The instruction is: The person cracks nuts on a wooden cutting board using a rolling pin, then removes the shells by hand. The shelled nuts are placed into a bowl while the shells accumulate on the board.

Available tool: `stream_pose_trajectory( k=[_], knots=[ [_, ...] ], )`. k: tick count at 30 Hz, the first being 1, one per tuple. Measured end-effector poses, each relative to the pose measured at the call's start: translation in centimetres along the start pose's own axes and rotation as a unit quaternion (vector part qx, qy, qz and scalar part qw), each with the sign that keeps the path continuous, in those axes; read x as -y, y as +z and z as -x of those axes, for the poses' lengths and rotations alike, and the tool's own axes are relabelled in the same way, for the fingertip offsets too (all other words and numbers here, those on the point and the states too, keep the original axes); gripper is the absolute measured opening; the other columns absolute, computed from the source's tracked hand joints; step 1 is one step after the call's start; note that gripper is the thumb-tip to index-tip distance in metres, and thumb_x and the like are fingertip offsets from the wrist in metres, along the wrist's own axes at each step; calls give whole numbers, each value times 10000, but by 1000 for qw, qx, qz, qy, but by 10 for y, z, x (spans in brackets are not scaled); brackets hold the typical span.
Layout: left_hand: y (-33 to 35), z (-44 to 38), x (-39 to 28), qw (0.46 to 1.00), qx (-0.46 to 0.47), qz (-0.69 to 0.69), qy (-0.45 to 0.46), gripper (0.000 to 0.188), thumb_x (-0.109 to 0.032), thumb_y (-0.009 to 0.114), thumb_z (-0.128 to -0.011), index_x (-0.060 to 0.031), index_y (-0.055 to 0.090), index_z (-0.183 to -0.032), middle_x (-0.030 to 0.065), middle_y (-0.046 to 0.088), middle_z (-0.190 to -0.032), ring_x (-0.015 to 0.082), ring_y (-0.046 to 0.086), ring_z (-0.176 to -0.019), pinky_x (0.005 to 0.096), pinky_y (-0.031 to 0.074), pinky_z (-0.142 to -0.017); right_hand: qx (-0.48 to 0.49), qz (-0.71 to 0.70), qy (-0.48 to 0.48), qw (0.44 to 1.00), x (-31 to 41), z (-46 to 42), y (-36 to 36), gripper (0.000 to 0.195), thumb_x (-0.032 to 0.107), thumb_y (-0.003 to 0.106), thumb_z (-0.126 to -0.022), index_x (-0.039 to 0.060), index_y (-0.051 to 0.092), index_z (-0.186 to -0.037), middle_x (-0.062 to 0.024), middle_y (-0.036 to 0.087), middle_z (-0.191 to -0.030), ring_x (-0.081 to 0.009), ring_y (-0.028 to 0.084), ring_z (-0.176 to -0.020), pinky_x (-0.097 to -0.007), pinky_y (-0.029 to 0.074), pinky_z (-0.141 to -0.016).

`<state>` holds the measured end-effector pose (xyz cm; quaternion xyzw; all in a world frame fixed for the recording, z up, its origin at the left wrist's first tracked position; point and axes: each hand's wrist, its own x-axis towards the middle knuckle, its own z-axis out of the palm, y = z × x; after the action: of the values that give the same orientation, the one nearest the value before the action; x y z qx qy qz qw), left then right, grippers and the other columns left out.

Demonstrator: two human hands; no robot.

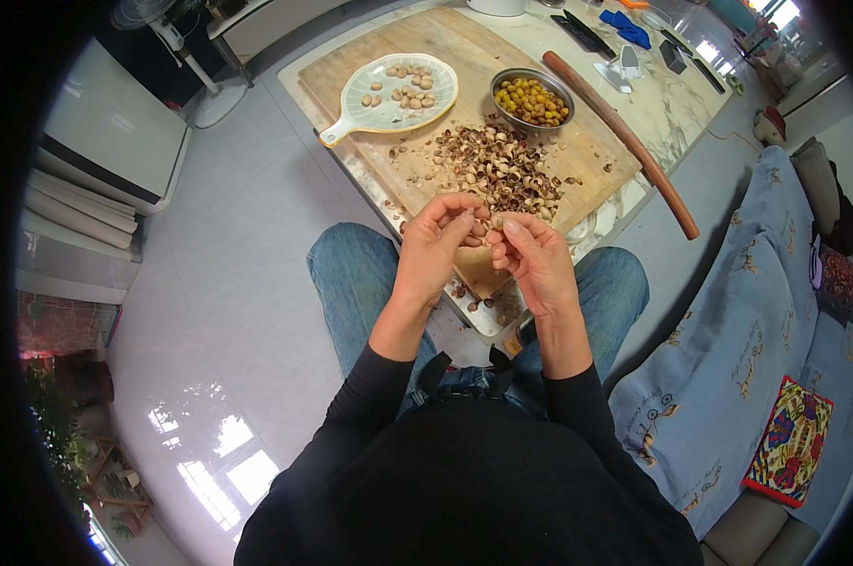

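My left hand (441, 237) and my right hand (534, 251) meet over the near corner of a wooden board (412, 42). Between the right thumb and fingers is a small nut, partly hidden. The left thumb and fingertips are pinched together beside it; whether they hold a bit of shell cannot be told. Just beyond the hands lies a heap of cracked brown nut shells (504, 166). A pale leaf-ribbed dish with a handle (370, 78) bears several shelled, pale kernels (416, 103). Right of it, a metal bowl (570, 117) holds many yellow-brown nuts (529, 101).
A long wooden rolling pin (625, 134) lies across the board's right edge, its near end jutting past the marble-patterned table (688, 106). A phone stand (628, 64) and blue cloth or gloves (625, 30) are farther back. A covered sofa (731, 318) stands at right.
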<state>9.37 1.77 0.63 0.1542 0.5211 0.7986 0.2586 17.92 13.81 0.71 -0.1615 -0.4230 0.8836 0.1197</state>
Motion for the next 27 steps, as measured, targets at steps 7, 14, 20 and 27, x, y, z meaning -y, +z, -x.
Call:
stream_pose_trajectory(
  k=[7, 14, 20, 27],
  knots=[
    [1, 6, -6, 996, 60, -52, 29, 209, -53, 648, -826, 17, 607, -1019, 60, 630, -948, 110, 603, -861, 240, 488, -780, 6, 4, -3, 1000, -2, 0, -2, 195, 114, 604, -868, -10, 606, -1018, -56, 640, -818, -94, 603, -672, -197, 505, -597],
    [-2, 7, -6, 995, 51, -76, 38, 180, -46, 669, -804, 5, 644, -974, 49, 628, -944, 105, 600, -849, 234, 490, -756, 6, 35, -14, 999, -1, 3, 1, 210, 101, 637, -842, -10, 605, -1017, -48, 640, -812, -95, 614, -692, -191, 501, -600],
    [4, 8, -14, 958, 46, -257, 121, 203, -21, 683, -762, -13, 658, -963, 40, 611, -896, 101, 593, -799, 222, 484, -724, -19, 63, -36, 997, -2, 3, 5, 138, 113, 631, -847, 5, 606, -929, -43, 634, -787, -86, 598, -648, -187, 485, -568],
    [6, 7, -3, 960, 2, -263, 96, 168, -13, 682, -750, -13, 648, -915, 30, 603, -883, 90, 588, -771, 213, 480, -702, -34, 31, 7, 999, -10, -2, 0, 171, 174, 609, -873, 10, 607, -924, -30, 625, -768, -80, 579, -619, -181, 472, -554]
  ],
)
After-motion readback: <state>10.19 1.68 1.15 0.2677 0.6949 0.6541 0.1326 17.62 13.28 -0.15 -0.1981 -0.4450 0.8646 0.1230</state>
